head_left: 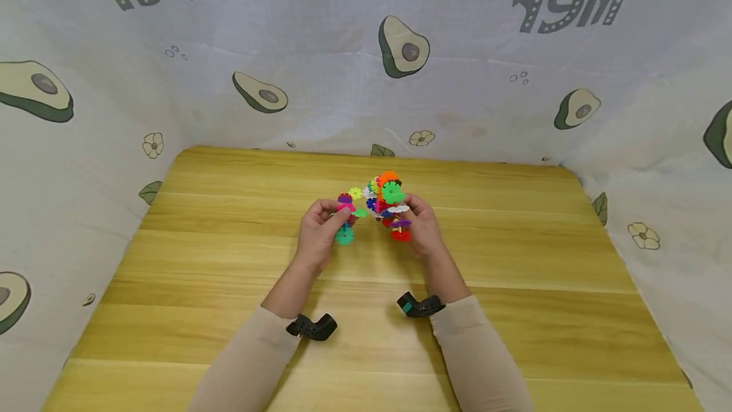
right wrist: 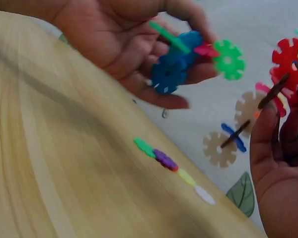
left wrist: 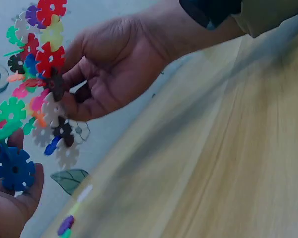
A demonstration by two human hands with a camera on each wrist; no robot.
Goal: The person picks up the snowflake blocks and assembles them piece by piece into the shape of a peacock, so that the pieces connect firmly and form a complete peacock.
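Observation:
My left hand [head_left: 316,234] holds a small cluster of joined snowflake discs between thumb and fingers. In the right wrist view this cluster has blue discs [right wrist: 166,74], a pink one and a green disc [right wrist: 229,60]. My right hand [head_left: 423,226] pinches a larger, many-coloured snowflake-disc build [head_left: 391,192] by its near side. The left wrist view shows its red disc [left wrist: 50,58] and dark disc [left wrist: 54,85] at the right fingertips, with pale discs hanging below. Both builds are held up close together, a small gap between them in the head view.
A short row of linked discs, green, purple [right wrist: 165,159], yellow [right wrist: 186,176] and white, lies on the wooden table [head_left: 229,208] beyond the hands, near the far edge. A pale cloth printed with avocados [head_left: 403,48] hangs behind and at both sides.

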